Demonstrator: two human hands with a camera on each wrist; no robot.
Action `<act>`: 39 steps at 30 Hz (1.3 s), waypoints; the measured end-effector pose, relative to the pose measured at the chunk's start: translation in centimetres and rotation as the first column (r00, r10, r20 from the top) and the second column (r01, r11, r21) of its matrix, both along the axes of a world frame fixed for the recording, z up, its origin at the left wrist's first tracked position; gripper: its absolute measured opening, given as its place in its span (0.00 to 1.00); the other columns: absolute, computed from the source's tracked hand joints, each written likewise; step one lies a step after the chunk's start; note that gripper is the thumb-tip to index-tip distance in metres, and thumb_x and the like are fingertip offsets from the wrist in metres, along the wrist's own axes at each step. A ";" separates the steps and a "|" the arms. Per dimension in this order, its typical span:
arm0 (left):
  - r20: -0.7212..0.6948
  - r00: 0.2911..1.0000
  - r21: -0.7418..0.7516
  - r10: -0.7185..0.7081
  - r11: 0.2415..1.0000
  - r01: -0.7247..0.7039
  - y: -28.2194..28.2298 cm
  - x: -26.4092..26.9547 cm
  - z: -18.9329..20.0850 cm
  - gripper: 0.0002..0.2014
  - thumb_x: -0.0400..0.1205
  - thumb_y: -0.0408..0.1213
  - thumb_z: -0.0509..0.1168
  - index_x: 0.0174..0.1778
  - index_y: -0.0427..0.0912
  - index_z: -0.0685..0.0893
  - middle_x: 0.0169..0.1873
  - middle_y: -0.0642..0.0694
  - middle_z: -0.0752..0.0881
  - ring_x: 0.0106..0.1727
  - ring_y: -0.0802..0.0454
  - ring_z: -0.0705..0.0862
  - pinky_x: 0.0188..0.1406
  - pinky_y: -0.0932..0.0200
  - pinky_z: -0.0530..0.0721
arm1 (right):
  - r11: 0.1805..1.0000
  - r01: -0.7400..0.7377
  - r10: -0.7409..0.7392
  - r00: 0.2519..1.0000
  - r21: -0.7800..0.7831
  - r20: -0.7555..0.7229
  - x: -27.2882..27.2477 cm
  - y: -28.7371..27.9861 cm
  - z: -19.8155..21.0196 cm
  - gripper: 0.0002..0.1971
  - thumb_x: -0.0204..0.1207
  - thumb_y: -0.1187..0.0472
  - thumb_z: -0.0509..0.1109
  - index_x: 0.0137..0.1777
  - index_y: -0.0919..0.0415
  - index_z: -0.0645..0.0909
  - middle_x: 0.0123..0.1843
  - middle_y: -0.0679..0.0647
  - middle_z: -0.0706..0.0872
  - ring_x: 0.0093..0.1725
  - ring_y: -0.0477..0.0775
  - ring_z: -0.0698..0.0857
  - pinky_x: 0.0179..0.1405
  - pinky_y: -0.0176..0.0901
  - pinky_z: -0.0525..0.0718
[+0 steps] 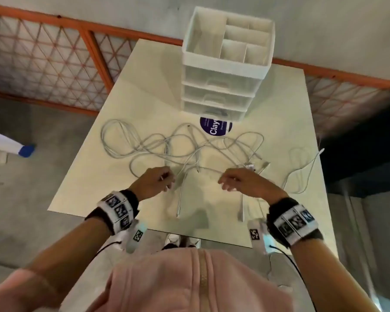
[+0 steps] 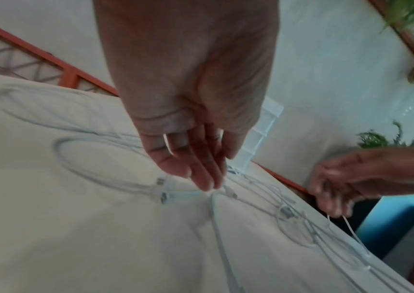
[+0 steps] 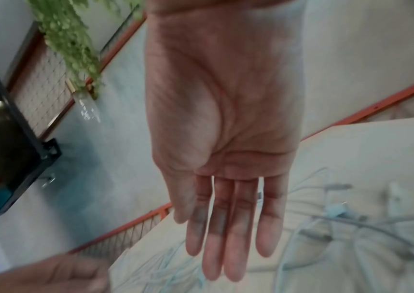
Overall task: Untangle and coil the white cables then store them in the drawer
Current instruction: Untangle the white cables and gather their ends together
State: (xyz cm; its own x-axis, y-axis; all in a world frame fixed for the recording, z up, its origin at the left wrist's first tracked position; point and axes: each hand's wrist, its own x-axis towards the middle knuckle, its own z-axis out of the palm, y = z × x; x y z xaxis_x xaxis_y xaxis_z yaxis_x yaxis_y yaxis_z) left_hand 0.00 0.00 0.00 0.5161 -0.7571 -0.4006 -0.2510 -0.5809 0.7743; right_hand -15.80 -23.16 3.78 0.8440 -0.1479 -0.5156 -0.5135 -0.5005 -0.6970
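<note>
Several white cables (image 1: 185, 145) lie tangled across the middle of the pale table (image 1: 95, 188). Behind them stands a white drawer unit (image 1: 223, 70) with its drawers closed and an open divided tray on top. My left hand (image 1: 164, 181) hovers at the tangle's near edge. In the left wrist view its bunched fingertips (image 2: 208, 184) pinch one cable (image 2: 219, 237), which runs down toward the camera. My right hand (image 1: 227, 182) hovers to the right, with straight fingers (image 3: 226, 257) and an empty palm. Thin cable strands (image 2: 351, 232) trail below it.
A round purple sticker (image 1: 215, 127) lies in front of the drawer unit. One separate cable (image 1: 302, 170) lies near the table's right edge. An orange lattice fence (image 1: 54, 64) runs behind the table. A hanging plant (image 3: 70, 39) and a dark cabinet (image 3: 13, 138) are off to the right.
</note>
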 end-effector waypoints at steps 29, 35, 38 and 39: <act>0.281 0.911 -0.418 0.301 0.893 -0.166 -4.0 3.1 8.0 0.04 0.76 0.32 0.73 0.45 0.39 0.91 0.37 0.49 0.85 0.34 0.65 0.84 0.42 0.75 0.79 | 0.897 0.128 -0.026 0.971 -0.422 0.239 6.1 -1.0 -3.6 0.13 0.83 0.60 0.61 0.44 0.61 0.87 0.50 0.54 0.75 0.52 0.50 0.70 0.58 0.46 0.68; -0.012 0.848 -0.575 0.530 0.690 -0.440 -3.4 5.5 8.4 0.09 0.69 0.29 0.79 0.37 0.44 0.85 0.34 0.48 0.88 0.38 0.55 0.86 0.44 0.66 0.85 | 0.980 0.172 -0.150 0.969 -0.100 0.198 2.5 -4.5 -3.7 0.13 0.83 0.66 0.62 0.36 0.55 0.79 0.39 0.57 0.86 0.31 0.32 0.83 0.41 0.25 0.79; -0.243 0.838 -0.639 0.489 0.569 -0.518 -4.0 4.9 8.3 0.13 0.69 0.22 0.77 0.39 0.43 0.83 0.33 0.47 0.90 0.40 0.51 0.89 0.48 0.58 0.87 | 0.977 0.161 -0.139 0.979 -0.142 0.149 2.2 -5.4 -3.6 0.16 0.82 0.67 0.62 0.34 0.50 0.78 0.41 0.55 0.87 0.40 0.48 0.87 0.46 0.36 0.79; -0.336 0.835 -0.655 0.435 0.529 -0.539 -4.5 4.7 8.4 0.13 0.70 0.21 0.75 0.40 0.42 0.83 0.33 0.49 0.91 0.40 0.53 0.89 0.47 0.59 0.87 | 0.976 0.150 -0.129 0.982 -0.155 0.135 2.2 -5.5 -3.5 0.16 0.82 0.66 0.62 0.34 0.50 0.78 0.42 0.55 0.87 0.43 0.53 0.87 0.48 0.41 0.80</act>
